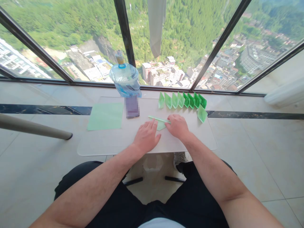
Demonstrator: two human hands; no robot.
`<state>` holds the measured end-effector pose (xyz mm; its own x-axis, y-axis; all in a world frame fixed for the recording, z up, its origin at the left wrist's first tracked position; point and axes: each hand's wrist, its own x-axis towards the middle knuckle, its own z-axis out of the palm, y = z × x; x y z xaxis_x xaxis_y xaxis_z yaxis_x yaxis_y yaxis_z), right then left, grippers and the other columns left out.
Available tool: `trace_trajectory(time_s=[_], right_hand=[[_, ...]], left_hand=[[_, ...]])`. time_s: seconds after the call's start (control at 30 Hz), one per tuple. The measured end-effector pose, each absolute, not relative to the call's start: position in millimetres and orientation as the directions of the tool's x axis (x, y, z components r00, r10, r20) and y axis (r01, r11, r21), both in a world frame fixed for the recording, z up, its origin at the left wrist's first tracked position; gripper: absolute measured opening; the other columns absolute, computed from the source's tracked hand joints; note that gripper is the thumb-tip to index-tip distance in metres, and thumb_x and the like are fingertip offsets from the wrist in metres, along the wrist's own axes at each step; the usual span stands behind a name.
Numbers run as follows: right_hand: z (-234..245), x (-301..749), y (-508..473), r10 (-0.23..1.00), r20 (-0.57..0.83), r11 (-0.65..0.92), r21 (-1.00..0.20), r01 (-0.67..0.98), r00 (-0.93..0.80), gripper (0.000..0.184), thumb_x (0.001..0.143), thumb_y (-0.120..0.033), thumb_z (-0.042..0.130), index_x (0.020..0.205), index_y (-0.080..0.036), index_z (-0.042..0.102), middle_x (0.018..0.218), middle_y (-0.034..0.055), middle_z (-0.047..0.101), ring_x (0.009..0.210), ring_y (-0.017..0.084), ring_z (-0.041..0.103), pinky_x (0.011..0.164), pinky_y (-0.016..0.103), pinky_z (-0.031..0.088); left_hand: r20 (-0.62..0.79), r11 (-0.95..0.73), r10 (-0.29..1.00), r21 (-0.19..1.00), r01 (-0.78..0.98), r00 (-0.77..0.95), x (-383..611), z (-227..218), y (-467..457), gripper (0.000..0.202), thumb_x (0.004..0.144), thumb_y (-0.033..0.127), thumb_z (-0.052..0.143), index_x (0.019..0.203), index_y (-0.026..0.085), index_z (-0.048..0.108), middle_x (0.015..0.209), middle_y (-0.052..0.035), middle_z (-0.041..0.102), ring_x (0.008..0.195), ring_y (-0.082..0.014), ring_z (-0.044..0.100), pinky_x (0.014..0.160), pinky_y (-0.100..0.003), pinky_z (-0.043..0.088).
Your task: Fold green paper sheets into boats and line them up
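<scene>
A light green sheet of paper point(161, 125), partly folded with a narrow strip along its far edge, lies on the small white table. My left hand point(146, 134) rests flat on the paper's left side, fingers stretched out. At the right end, my right hand point(177, 126) has its fingers closed on the folded strip. Both hands cover part of the paper. Beyond them stands a row of several folded green paper boats point(175, 100), paler on the left and darker on the right. One more paper boat point(202, 114) sits nearer, at the row's right end.
A stack or sheet of flat light green paper point(105, 116) lies on the table's point(114, 142) left side. Beside it is a blurred-out phone-like object point(132, 107). A large water bottle point(125, 79) stands behind, by the window. A grey pole point(35, 126) slants in from the left.
</scene>
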<state>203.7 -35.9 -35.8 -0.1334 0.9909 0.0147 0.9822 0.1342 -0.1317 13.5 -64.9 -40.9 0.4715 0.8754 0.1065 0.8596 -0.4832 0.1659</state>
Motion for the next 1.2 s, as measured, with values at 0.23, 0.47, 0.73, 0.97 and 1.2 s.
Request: trace_trajectory(time_s=[0.23, 0.47, 0.73, 0.97, 1.2], right_hand=[[-38.3, 195.6, -37.6, 0.988, -0.076, 0.116, -0.196, 0.974, -0.133, 0.028, 0.090, -0.033, 0.059, 0.114, -0.018, 0.061, 0.107, 0.0102, 0.069, 0.105, 0.024, 0.061, 0.092, 0.034, 0.040], [-40.1, 190.2, -39.7, 0.980, -0.030, 0.193, -0.101, 0.976, -0.197, 0.022, 0.096, -0.024, 0.045, 0.096, -0.019, 0.066, 0.100, 0.0097, 0.069, 0.098, 0.024, 0.061, 0.085, 0.034, 0.039], [-41.7, 193.1, -35.1, 0.972, 0.008, 0.237, -0.080, 0.968, -0.237, 0.021, 0.097, -0.030, 0.048, 0.102, -0.019, 0.065, 0.107, 0.0101, 0.068, 0.104, 0.023, 0.059, 0.088, 0.031, 0.041], [-40.1, 190.9, -35.1, 0.967, 0.032, 0.255, -0.060, 0.965, -0.253, 0.027, 0.099, -0.026, 0.041, 0.096, -0.018, 0.066, 0.101, 0.0116, 0.069, 0.098, 0.023, 0.060, 0.083, 0.031, 0.040], [-36.0, 181.7, -38.5, 0.985, 0.119, 0.167, -0.418, 0.893, -0.128, 0.021, 0.092, -0.028, 0.050, 0.084, -0.020, 0.067, 0.082, 0.0049, 0.071, 0.078, 0.017, 0.063, 0.076, 0.028, 0.043]], left_hand=[[0.122, -0.549, 0.836, 0.206, 0.810, 0.536, 21.0, -49.0, -62.6, 0.052, 0.089, 0.040, 0.058, 0.133, 0.012, 0.055, 0.133, -0.0166, 0.061, 0.126, -0.0314, 0.050, 0.104, -0.045, 0.040], [0.143, -0.507, 0.862, 0.219, 0.833, 0.487, 21.3, -48.0, -60.6, 0.041, 0.087, 0.037, 0.060, 0.121, 0.015, 0.059, 0.125, -0.0144, 0.061, 0.115, -0.0306, 0.054, 0.099, -0.043, 0.044], [0.148, -0.506, 0.863, 0.244, 0.828, 0.484, 22.2, -50.5, -57.7, 0.047, 0.088, 0.035, 0.058, 0.131, 0.016, 0.054, 0.131, -0.0144, 0.060, 0.117, -0.0309, 0.054, 0.098, -0.046, 0.045], [0.166, -0.492, 0.870, 0.259, 0.831, 0.464, 21.8, -50.4, -56.3, 0.054, 0.088, 0.036, 0.058, 0.137, 0.016, 0.052, 0.144, -0.0153, 0.052, 0.130, -0.0334, 0.047, 0.102, -0.048, 0.043], [0.196, -0.487, 0.873, 0.303, 0.819, 0.446, 21.2, -52.4, -50.3, 0.061, 0.086, 0.033, 0.060, 0.143, 0.016, 0.048, 0.152, -0.0138, 0.046, 0.137, -0.0336, 0.041, 0.109, -0.049, 0.039]])
